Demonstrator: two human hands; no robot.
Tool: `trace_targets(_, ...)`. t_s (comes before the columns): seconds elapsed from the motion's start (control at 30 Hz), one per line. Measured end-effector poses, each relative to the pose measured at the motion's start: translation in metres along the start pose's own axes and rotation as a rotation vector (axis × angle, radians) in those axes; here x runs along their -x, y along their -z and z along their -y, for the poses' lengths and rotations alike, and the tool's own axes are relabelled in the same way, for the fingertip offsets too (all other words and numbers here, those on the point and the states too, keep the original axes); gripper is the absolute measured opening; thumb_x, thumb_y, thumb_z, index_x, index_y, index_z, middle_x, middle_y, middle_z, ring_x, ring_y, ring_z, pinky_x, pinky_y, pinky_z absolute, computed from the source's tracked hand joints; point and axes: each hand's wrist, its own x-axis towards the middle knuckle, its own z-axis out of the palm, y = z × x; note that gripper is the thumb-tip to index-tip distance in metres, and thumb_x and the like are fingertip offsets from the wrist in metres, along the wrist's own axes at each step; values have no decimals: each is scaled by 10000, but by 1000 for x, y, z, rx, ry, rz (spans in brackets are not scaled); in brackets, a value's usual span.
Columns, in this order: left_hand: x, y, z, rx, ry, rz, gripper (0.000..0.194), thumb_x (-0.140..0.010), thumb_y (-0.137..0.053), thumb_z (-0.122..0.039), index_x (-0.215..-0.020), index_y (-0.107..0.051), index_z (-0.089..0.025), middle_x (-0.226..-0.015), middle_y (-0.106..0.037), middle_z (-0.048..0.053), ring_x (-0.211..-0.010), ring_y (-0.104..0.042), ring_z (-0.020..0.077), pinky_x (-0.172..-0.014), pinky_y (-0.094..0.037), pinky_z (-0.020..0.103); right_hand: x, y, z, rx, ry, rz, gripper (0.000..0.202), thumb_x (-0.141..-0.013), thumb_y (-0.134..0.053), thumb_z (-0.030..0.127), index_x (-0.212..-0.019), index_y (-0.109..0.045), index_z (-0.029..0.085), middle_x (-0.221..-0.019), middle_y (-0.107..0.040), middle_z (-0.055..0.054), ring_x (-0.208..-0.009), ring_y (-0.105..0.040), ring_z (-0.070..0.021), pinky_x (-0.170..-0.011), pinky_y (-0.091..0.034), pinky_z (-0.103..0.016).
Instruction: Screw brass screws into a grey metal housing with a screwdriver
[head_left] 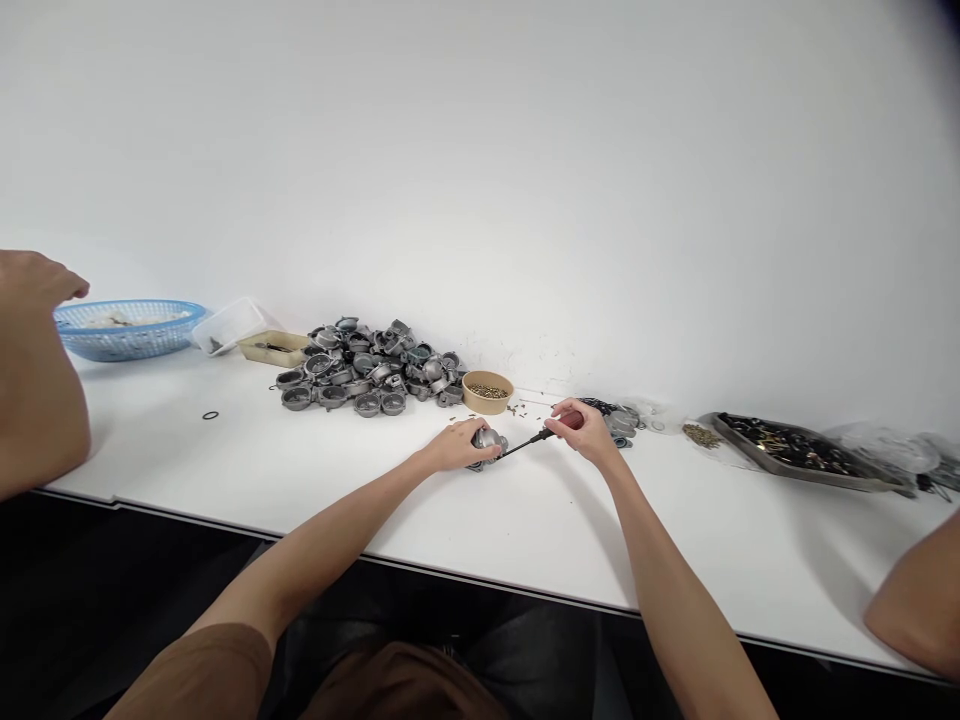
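My left hand [456, 445] is closed around a grey metal cup-shaped housing [489, 441] on the white table, its domed side up. In my right hand [583, 428] is a screwdriver [541, 436] with a reddish handle and a dark shaft. It slants down to the left, and its tip meets the lower right side of the housing. Whether a screw sits under the tip is too small to tell. Just behind the housing stands a round tan bowl [487, 398] of small brass-coloured screws, with several loose ones beside it.
A heap of similar grey housings [367, 370] lies left of the bowl. Farther left are a shallow tan tray [271, 348], a clear container [232, 325], a blue basket [135, 345] and a black ring [211, 415]. A metal tray [750, 457] sits right. Other people's arms [41, 380] flank both sides.
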Motion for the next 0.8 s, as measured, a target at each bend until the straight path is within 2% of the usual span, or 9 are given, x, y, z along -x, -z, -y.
trace_targets(0.07, 0, 1, -1, -7, 3, 10, 575, -856, -537, -723, -1194, -604, -262, -1229, -674, 65, -1161, -601, 306, -916, -478, 351, -1, 0, 0, 10, 6, -1, 395, -772, -785, 524, -880, -607, 189, -639, -579, 6, -535, -523, -124, -496, -434, -243)
trace_targets(0.17, 0, 0, 0, -21, 1, 7, 559, -862, -536, -712, -1191, -601, -265, -1229, -676, 62, -1167, -601, 303, -928, -474, 350, -1, -1, 1, -45, 46, 34, 403, -787, -764, 531, -952, -618, 194, -716, -598, 3, -511, -494, -106, -481, -408, -242)
trace_targets(0.3, -2, -2, 3, -33, -23, -8, 548, -869, -528, -710, -1172, -606, -260, -1215, -685, 58, -1160, -603, 303, -942, -462, 358, 0, -1, 3, 73, 20, -39, 383, -870, -665, 563, -832, -625, 184, -640, -575, -5, -504, -450, -106, -478, -354, -241)
trace_targets(0.4, -3, -3, 4, -44, -22, 3, 571, -869, -520, -719, -1196, -602, -258, -1220, -688, 58, -1148, -609, 301, -957, -455, 360, 1, 1, 6, 42, 33, 73, 368, -860, -678, 554, -888, -621, 191, -669, -589, -3, -552, -507, -123, -548, -411, -251)
trace_targets(0.47, -3, -3, 5, -54, -18, 3, 581, -869, -514, -726, -1202, -601, -259, -1212, -690, 54, -1146, -609, 299, -962, -453, 359, 2, 2, 7, -8, 31, 116, 380, -824, -722, 546, -903, -602, 194, -661, -567, 10, -542, -501, -120, -539, -406, -248)
trace_targets(0.57, -4, -3, 4, -63, -20, -4, 581, -865, -513, -731, -1203, -598, -266, -1225, -684, 49, -1170, -597, 304, -969, -451, 365, 2, 3, 6, 27, -32, 48, 396, -849, -685, 569, -831, -587, 185, -625, -542, 11, -476, -425, -97, -473, -343, -240)
trace_targets(0.73, -4, -2, 4, -71, -1, 0, 599, -857, -506, -751, -1209, -598, -276, -1229, -679, 57, -1171, -597, 311, -946, -464, 369, 1, 8, 3, 109, 53, 100, 420, -815, -719, 534, -1049, -663, 190, -824, -648, -46, -654, -564, -149, -575, -443, -250)
trace_targets(0.8, -3, -2, 3, -68, 11, 7, 613, -851, -506, -762, -1215, -598, -277, -1234, -677, 60, -1173, -595, 312, -948, -465, 373, 1, 8, 3, 139, 51, 65, 400, -831, -695, 545, -1007, -667, 186, -771, -642, -39, -630, -548, -148, -568, -434, -252)
